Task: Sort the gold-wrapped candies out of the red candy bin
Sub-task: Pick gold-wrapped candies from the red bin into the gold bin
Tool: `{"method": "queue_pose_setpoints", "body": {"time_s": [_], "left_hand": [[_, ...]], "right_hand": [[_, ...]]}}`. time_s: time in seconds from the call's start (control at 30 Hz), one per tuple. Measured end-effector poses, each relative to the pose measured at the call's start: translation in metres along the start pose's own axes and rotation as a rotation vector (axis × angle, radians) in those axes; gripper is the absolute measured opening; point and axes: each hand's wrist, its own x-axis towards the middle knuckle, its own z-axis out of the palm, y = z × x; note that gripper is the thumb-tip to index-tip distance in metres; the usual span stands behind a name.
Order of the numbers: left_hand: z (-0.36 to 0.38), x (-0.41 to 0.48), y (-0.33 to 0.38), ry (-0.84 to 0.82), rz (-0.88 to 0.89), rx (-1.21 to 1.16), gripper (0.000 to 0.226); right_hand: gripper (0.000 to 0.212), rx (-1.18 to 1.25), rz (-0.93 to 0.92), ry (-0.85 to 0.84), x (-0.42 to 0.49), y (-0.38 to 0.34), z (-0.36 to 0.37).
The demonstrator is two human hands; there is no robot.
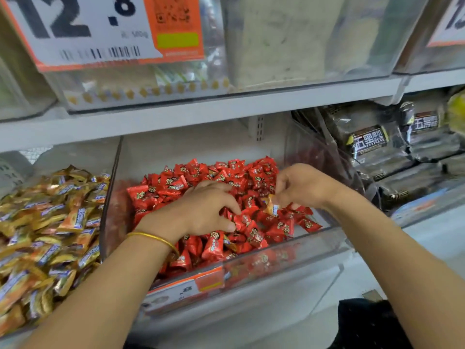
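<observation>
Forearms (377, 248) in from the near edge, both bare, over the front wall of the red candy bin (289, 258), a clear box with an orange-and-white price label (186, 290) stuck on its front. On the left wrist, gold bangle (156, 239). Farther in, left hand (208, 210) palm down on the heap of red candies (226, 172), fingers bent, tips pressed in among the wrappers near the middle of the bin; grip on any wrapper impossible to tell. A little farther back and to the right, right hand (299, 187) raised over the heap, thumb and fingertips pinched on one gold-wrapped candy (271, 206), orange and gold with a pale blue patch, hanging by its upper end over the red pieces. Red heap thickest toward the back and left of the bin, thin toward the front right corner, bare floor showing there. Just beside the bin on the left, past a clear wall, full heap of gold candies (45, 222). On the right, stacked dark packs (372, 144) with white lettering. Above and behind, white shelf edge (201, 114); on it more clear bins (289, 41), and at top left a large price tag (88, 28) reading 12.8, barcode beneath.
</observation>
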Motion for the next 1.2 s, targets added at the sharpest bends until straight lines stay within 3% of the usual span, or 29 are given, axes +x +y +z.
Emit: {"method": "queue_pose_setpoints", "body": {"time_s": [0.1,0.2,0.3,0.47,0.53,0.63,0.73,0.93,1.0,1.1,1.17,1.2], "left_hand": [[-0.005,-0.007,0.002,0.081,0.076,-0.126,0.034],[-0.006,-0.016,0.006,-0.064,0.103,-0.15,0.037],[-0.001,-0.017,0.008,-0.162,0.041,-0.016,0.044],[-0.001,-0.015,0.004,-0.114,0.015,-0.003,0.044],[-0.001,-0.013,0.003,-0.098,0.013,-0.002,0.045],[0.0,-0.011,0.002,-0.064,0.014,0.005,0.045],[0.004,-0.009,0.0,0.018,0.022,0.001,0.045],[0.007,-0.006,-0.005,0.132,0.021,-0.02,0.052],[0.008,-0.005,-0.007,0.197,0.035,-0.044,0.042],[0.008,-0.005,-0.008,0.258,0.039,-0.085,0.025],[0.008,-0.003,-0.009,0.259,0.028,-0.076,0.022],[0.007,-0.003,-0.009,0.26,0.023,-0.073,0.022]], "right_hand": [[0.024,0.105,-0.012,0.061,-0.01,0.005,-0.002],[0.025,0.076,-0.083,0.195,-0.016,0.006,-0.004],[0.026,0.284,-0.106,0.195,-0.02,0.002,-0.004],[0.019,0.484,-0.048,0.156,-0.02,-0.008,-0.003],[0.022,0.392,-0.088,0.129,-0.018,-0.007,-0.001],[0.012,0.003,-0.149,0.106,-0.01,-0.002,0.003],[0.03,-0.349,-0.082,-0.065,0.005,0.011,0.015],[0.022,-0.458,-0.007,-0.066,0.012,0.024,0.015],[0.024,-0.319,-0.011,0.039,0.007,0.025,0.005],[0.022,0.116,-0.053,0.162,-0.008,0.016,-0.004],[0.008,0.342,-0.074,0.06,-0.019,0.002,-0.007],[0.011,0.396,-0.09,-0.026,-0.023,-0.006,-0.005]]}}
